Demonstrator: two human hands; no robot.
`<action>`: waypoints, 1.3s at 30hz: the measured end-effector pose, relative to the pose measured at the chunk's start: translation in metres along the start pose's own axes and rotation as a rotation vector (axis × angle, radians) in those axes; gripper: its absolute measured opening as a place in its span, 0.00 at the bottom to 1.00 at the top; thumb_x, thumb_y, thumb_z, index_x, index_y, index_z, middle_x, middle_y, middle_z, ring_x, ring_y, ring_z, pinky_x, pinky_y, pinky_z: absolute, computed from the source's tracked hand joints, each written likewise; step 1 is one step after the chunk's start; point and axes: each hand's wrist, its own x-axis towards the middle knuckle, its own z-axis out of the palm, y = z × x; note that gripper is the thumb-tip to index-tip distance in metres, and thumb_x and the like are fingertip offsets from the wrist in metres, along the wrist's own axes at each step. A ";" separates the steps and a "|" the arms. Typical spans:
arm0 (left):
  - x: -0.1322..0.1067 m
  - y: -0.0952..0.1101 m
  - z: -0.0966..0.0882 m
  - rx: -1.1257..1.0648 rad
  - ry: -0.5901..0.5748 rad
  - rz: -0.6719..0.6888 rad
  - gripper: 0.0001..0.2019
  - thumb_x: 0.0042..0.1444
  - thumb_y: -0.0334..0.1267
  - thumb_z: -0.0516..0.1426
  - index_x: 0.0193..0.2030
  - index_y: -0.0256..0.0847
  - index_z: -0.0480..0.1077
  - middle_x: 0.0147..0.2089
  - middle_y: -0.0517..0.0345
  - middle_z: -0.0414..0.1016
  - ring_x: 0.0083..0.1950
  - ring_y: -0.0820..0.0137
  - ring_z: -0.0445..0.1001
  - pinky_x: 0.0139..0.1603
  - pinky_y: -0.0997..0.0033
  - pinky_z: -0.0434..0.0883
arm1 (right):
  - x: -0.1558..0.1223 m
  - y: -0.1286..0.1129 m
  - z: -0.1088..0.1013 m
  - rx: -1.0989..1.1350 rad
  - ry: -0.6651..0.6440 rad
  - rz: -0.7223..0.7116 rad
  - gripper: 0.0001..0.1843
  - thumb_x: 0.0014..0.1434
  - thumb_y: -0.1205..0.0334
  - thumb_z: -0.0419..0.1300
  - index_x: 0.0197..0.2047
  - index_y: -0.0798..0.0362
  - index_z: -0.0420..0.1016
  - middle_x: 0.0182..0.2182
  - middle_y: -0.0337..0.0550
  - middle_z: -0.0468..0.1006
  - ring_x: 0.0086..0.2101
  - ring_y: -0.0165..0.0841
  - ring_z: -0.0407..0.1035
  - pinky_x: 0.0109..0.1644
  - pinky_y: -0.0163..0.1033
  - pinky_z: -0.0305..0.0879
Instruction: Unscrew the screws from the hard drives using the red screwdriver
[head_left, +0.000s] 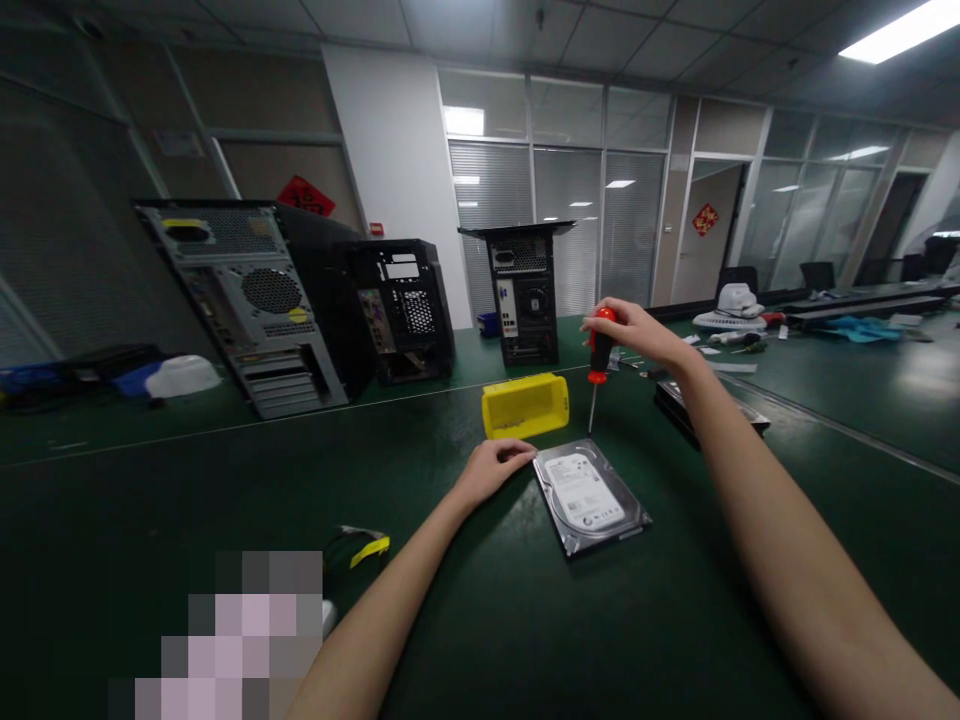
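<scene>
A hard drive [585, 490] lies label up on the green table in front of me. At its far left corner, the fingertips of my left hand [499, 468] touch the edge, thumb and fingers curved together. My right hand [622, 325] grips a red and black screwdriver [600, 350] from above. The screwdriver stands nearly upright, its tip at the drive's far edge; whether it sits in a screw I cannot tell. Just behind the drive, a yellow plastic bin [525, 408] rests on its side with small bits inside, too small to name.
Computer cases [315, 300] stand at the left and a smaller case [525, 295] at the back. More drives [679, 408] lie beyond my right forearm. A cable with a yellow tag [370, 551] is near my left forearm. A white cap [733, 305] sits far right.
</scene>
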 end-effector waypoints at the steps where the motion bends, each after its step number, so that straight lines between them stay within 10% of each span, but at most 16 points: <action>1: 0.000 0.000 0.000 -0.002 -0.001 0.001 0.18 0.53 0.49 0.52 0.40 0.39 0.73 0.41 0.54 0.75 0.41 0.66 0.72 0.44 0.69 0.66 | 0.000 -0.001 0.002 0.012 0.004 0.007 0.15 0.53 0.53 0.55 0.39 0.55 0.66 0.35 0.46 0.74 0.33 0.34 0.70 0.39 0.42 0.66; 17: 0.000 -0.002 0.003 0.012 0.019 0.022 0.17 0.53 0.48 0.51 0.40 0.40 0.74 0.41 0.55 0.75 0.42 0.66 0.71 0.44 0.69 0.66 | -0.002 -0.011 -0.026 -0.174 -0.144 0.169 0.18 0.58 0.56 0.50 0.49 0.51 0.69 0.42 0.48 0.72 0.36 0.38 0.69 0.33 0.39 0.69; 29: -0.003 -0.001 0.003 0.027 0.016 0.010 0.17 0.53 0.47 0.51 0.40 0.40 0.73 0.41 0.55 0.75 0.42 0.66 0.71 0.44 0.70 0.66 | 0.019 -0.018 -0.009 -0.235 -0.111 0.363 0.18 0.56 0.49 0.50 0.35 0.55 0.70 0.24 0.50 0.76 0.21 0.37 0.70 0.23 0.42 0.67; 39: -0.003 0.000 0.004 0.035 0.022 -0.002 0.16 0.53 0.47 0.52 0.40 0.40 0.73 0.41 0.55 0.75 0.41 0.66 0.71 0.45 0.69 0.66 | 0.011 -0.004 -0.021 -0.336 -0.076 0.107 0.16 0.58 0.59 0.48 0.40 0.56 0.73 0.37 0.50 0.76 0.34 0.38 0.69 0.37 0.40 0.65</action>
